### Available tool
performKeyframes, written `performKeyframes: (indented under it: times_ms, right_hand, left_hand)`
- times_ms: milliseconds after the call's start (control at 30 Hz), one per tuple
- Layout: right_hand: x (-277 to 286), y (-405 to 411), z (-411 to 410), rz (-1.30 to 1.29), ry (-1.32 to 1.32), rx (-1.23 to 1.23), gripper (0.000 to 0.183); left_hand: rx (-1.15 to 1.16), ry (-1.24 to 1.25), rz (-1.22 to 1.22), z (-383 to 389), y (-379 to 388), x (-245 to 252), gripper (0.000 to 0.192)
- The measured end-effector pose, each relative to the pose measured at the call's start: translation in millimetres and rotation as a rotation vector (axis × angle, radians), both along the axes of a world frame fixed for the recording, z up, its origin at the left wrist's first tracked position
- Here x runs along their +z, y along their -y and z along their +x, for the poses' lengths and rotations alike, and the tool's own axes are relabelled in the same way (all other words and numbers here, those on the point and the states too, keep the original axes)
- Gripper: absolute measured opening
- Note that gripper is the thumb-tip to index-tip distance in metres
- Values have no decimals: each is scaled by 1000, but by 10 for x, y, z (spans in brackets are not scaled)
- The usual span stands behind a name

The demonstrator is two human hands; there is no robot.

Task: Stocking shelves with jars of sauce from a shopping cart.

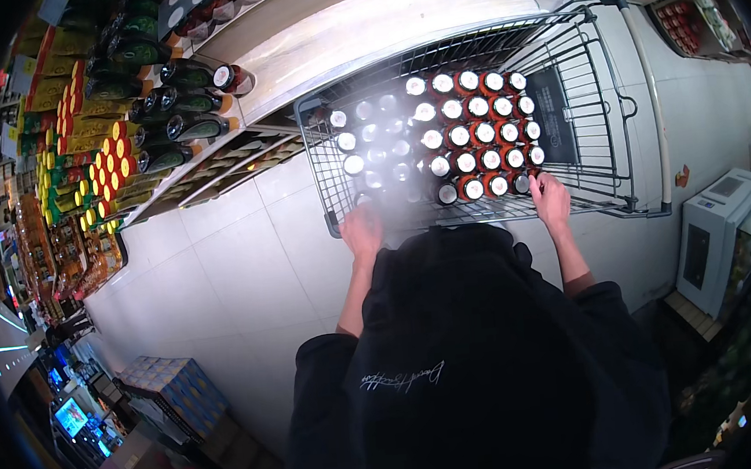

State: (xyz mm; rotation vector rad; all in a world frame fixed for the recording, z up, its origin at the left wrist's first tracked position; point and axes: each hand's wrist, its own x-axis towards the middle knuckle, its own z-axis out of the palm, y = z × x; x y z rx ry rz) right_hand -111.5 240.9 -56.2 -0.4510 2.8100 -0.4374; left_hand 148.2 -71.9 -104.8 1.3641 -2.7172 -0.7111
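Before me stands a metal wire shopping cart (587,109) holding rows of glass jars (485,133) with dark red contents and white lids. A hazy glare washes out the jars (381,143) in the left middle. My left hand (360,228) is at the cart's near left side, close to a jar there; haze blurs its fingers. My right hand (552,199) is at the near right edge of the rows. Its fingertips meet the side of a jar with a greyish lid (521,184) or the cart rim beside it. Whether either hand grips anything is unclear.
A pale wooden shelf (371,10) runs along the cart's far side, with one jar (228,76) and dark bottles (195,126) at its left. Yellow-capped bottles (105,166) stand farther left. A white cabinet (713,234) is at right. Patterned boxes (175,382) sit lower left on the tiled floor.
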Motion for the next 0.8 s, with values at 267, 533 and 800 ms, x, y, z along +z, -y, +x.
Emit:
performKeyframes:
  times_ms: [267,533,800]
  right_hand:
    - [-30,-44,16,-7,-43,23,37]
    - [23,70,-9,66,0,-5,33]
    - [-11,88,-23,110,-20,-21,32]
  left_hand:
    - [-134,76,321,-255,83,-381,23]
    - [-338,-233,463,-477,146,-1615,46]
    - [-311,136,258,-929,34,-1432,68]
